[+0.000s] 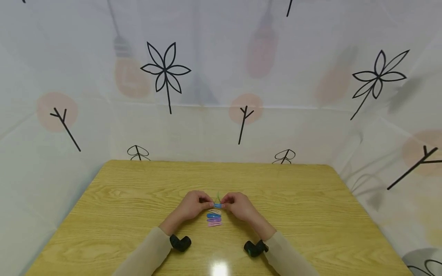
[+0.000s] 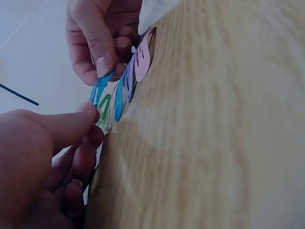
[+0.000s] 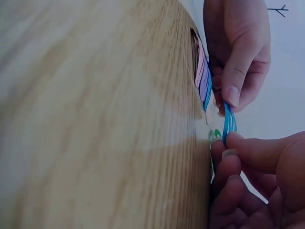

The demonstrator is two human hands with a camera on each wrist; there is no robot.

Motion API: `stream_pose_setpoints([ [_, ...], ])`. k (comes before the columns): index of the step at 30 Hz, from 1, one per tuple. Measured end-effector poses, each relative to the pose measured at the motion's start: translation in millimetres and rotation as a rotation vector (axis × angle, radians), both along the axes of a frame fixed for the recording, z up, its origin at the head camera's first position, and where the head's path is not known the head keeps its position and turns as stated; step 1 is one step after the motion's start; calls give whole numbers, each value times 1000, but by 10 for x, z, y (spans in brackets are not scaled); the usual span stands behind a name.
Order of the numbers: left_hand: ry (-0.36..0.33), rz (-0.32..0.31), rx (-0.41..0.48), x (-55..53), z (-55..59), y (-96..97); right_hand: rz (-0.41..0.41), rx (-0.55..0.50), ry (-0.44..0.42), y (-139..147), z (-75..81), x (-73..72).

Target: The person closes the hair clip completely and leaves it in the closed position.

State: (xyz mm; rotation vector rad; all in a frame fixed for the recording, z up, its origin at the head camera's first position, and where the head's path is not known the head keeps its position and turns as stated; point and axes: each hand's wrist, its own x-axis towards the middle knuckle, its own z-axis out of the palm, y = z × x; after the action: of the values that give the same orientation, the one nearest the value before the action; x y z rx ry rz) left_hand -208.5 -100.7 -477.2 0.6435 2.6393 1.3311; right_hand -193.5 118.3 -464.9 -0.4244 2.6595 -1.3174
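Observation:
A blue snap hair clip [image 1: 217, 206] is held between both hands, slightly above the table. My left hand [image 1: 193, 205] pinches one end between thumb and fingers. The other end is pinched by my right hand [image 1: 239, 206]. In the left wrist view the blue clip [image 2: 100, 89] spans the gap between the two thumbs, and the right wrist view shows the same clip [image 3: 229, 123] side on. Just nearer than the hands, several clips lie in a column: a cream one [image 1: 215, 211], a blue one [image 1: 214, 216], a purple one [image 1: 214, 220] and a pink one [image 1: 215, 224].
Beyond the held clip something green shows, which in the left wrist view looks like a green clip [image 2: 105, 106]. The wood-grain table [image 1: 138, 191] meets a patterned white cloth [image 1: 207, 134] at its back edge. Black wrist cameras [image 1: 180, 243] sit on both forearms.

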Motion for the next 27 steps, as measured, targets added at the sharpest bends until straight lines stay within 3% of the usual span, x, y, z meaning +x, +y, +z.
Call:
stream_pose_setpoints([
  [16, 4, 5, 0, -8, 12, 7, -14, 34, 11, -33, -12, -27],
  [27, -21, -11, -22, -29, 3, 38, -29, 8, -51, 15, -48, -20],
])
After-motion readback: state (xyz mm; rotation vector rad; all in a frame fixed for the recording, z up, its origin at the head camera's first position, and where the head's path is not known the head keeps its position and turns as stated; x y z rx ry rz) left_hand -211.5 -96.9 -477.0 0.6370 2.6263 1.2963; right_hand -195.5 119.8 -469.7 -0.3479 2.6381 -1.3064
